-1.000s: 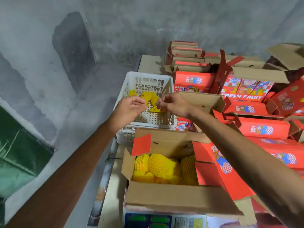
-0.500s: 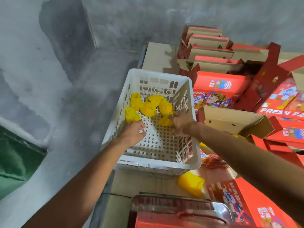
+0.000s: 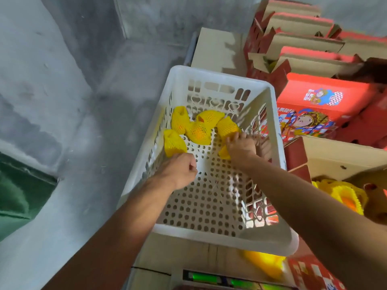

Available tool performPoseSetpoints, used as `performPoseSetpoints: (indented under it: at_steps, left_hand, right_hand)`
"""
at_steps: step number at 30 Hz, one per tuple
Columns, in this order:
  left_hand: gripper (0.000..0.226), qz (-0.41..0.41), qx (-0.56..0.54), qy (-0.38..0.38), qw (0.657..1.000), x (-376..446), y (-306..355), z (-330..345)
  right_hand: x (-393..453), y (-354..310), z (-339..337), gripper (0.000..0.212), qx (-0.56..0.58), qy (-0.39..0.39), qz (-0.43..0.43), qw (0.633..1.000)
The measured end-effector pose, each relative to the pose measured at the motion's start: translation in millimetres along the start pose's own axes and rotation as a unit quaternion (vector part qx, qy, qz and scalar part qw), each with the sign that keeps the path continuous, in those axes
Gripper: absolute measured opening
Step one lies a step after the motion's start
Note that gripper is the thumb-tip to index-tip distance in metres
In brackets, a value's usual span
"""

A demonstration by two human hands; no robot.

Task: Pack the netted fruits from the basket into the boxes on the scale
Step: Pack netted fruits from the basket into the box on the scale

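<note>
A white perforated basket [image 3: 217,233] fills the middle of the head view. Several fruits in yellow foam nets lie at its far end, among them one in the middle [image 3: 199,130] and one at the far left [image 3: 179,119]. My left hand [image 3: 178,170] is curled in a fist right at the lower end of the left netted fruit [image 3: 173,143]. My right hand [image 3: 240,148] is down over another netted fruit [image 3: 223,152], fingers bent round it, fingertips against a further one [image 3: 227,126]. At the right edge an open cardboard box [image 3: 335,155] holds netted fruits [image 3: 345,195]. The scale's display [image 3: 209,277] shows at the bottom.
Red printed fruit boxes [image 3: 318,97] and folded cartons [image 3: 293,28] are stacked to the right and behind the basket. A loose yellow net [image 3: 263,264] lies below the basket's near corner. Grey concrete wall and a green sheet [image 3: 16,191] are on the left.
The view has tilted from the packed box on the scale to the basket. Both hands have gone down into the basket onto the netted fruits at its far end.
</note>
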State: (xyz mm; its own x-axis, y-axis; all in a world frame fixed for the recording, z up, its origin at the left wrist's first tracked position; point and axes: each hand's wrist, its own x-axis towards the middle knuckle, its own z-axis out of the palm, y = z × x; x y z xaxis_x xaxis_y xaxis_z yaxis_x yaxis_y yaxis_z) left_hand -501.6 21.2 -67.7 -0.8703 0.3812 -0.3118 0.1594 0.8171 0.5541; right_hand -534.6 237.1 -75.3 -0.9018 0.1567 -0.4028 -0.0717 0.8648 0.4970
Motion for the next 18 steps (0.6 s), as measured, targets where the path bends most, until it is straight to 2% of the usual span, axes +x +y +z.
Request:
performPoseSetpoints:
  at_steps: [2,4,6,7,8,10,12,13,15,18]
  left_hand:
    - [0.010,-0.001,0.002,0.004,1.000,-1,2,-1]
    - [0.015,-0.003,0.003,0.009,1.000,-3,3,-4]
    - [0.029,-0.004,0.000,0.009,1.000,-3,2,-6]
    - [0.039,-0.001,-0.003,0.010,1.000,-2,2,-7]
    - [0.052,0.003,-0.011,0.014,1.000,-2,2,-7]
    - [0.080,0.010,-0.049,0.023,0.999,-3,4,-8]
    - [0.101,0.029,-0.115,0.021,0.993,-5,6,-7]
    - [0.106,0.047,-0.149,0.015,0.988,-5,6,-7]
    - [0.105,0.085,-0.191,-0.001,0.978,-4,5,-7]
    - [0.094,0.093,-0.232,0.007,0.968,-2,7,-8]
  right_hand:
    - [2,1,0,0.071,-0.022,0.009,-0.007,1.000]
    - [1,1,-3,0.064,0.002,0.018,-0.007,1.000]
    - [-4,0,-6,0.059,0.116,0.028,0.010,0.993]
    - [-7,1,-7,0.060,0.218,0.019,0.018,0.976]
    - [-9,3,-9,0.062,0.344,-0.013,0.022,0.939]
    - [-14,4,-18,0.065,0.564,-0.102,0.034,0.819]
    - [-23,2,-27,0.057,0.668,-0.180,0.050,0.720]
    - [-26,-1,-30,0.053,0.693,-0.216,0.032,0.687]
    - [-30,-5,-33,0.045,0.708,-0.273,-0.040,0.651]
    - [-36,-4,-34,0.045,0.713,-0.303,-0.089,0.626]
